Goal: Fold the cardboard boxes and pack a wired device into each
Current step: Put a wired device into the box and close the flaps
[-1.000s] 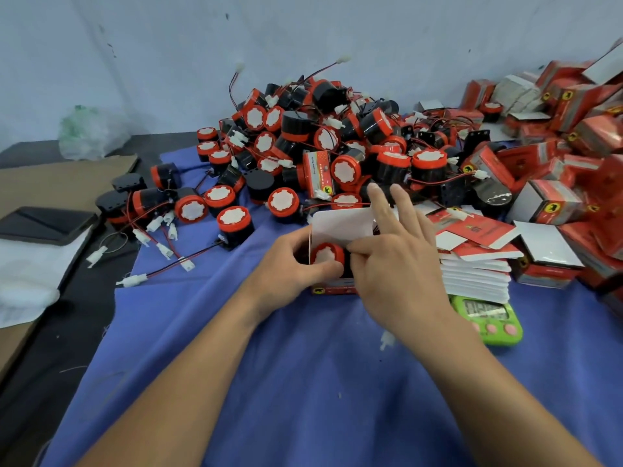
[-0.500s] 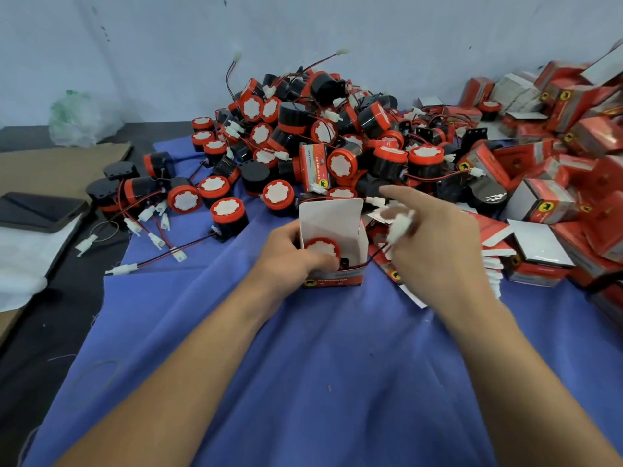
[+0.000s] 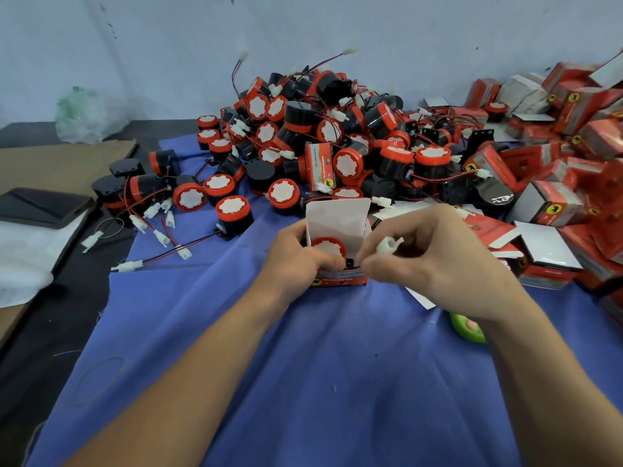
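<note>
- While gripping open box (image 3: 337, 217) with left hand (image 3: 296, 261), covers part of wired device (image 3: 328, 249) inside.
- Pinches white connector (image 3: 387, 246) in right hand (image 3: 445, 264), hiding its wire.

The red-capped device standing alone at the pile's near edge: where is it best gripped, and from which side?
Probably round the black body of the device, under its red cap, coming from above and the near side. It stands cap-up, that side is free, and the pile crowds behind; its wire trails left, unfit for lifting.
</note>
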Demonstrator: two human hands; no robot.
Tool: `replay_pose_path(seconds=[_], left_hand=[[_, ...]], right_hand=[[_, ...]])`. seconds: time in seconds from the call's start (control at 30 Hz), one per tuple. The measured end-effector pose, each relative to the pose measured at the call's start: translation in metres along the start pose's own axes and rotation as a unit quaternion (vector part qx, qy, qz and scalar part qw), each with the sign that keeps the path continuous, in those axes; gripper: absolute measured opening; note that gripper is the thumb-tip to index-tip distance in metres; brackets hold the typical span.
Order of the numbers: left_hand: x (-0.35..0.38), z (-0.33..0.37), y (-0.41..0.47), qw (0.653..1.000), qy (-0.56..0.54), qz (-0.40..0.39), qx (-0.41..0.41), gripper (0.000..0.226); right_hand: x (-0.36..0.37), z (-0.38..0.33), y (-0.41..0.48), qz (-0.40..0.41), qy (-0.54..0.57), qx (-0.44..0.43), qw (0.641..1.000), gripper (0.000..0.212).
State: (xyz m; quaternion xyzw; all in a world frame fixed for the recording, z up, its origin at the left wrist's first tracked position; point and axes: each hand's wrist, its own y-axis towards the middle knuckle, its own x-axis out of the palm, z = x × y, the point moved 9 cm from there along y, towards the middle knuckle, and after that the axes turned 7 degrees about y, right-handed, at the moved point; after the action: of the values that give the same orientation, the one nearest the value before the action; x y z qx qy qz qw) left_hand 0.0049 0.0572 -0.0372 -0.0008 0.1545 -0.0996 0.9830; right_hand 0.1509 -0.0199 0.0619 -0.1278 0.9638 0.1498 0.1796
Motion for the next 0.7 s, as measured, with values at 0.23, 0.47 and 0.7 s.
replay_pose_path(seconds=[0.23,0.47,0.7], left_hand=[[0.000,0.005,-0.001,1.000,0.003,0.004,0.015,0.036],[0.001,0.002,-0.001,1.000,-0.005,-0.012,0.005,0.049],[0.002,0.004,-0.002,0.999,0.019,-0.006,0.025,0.059]], right_hand=[[0.028,0.008,0.010,0.063,-0.097,0.019,0.993,0.016],[-0.008,0.000,0.001,0.217,-0.336,0.017,0.917,0.006],[0.048,-0.006,0.011,0.063,-0.422,0.023,0.904,0.026]])
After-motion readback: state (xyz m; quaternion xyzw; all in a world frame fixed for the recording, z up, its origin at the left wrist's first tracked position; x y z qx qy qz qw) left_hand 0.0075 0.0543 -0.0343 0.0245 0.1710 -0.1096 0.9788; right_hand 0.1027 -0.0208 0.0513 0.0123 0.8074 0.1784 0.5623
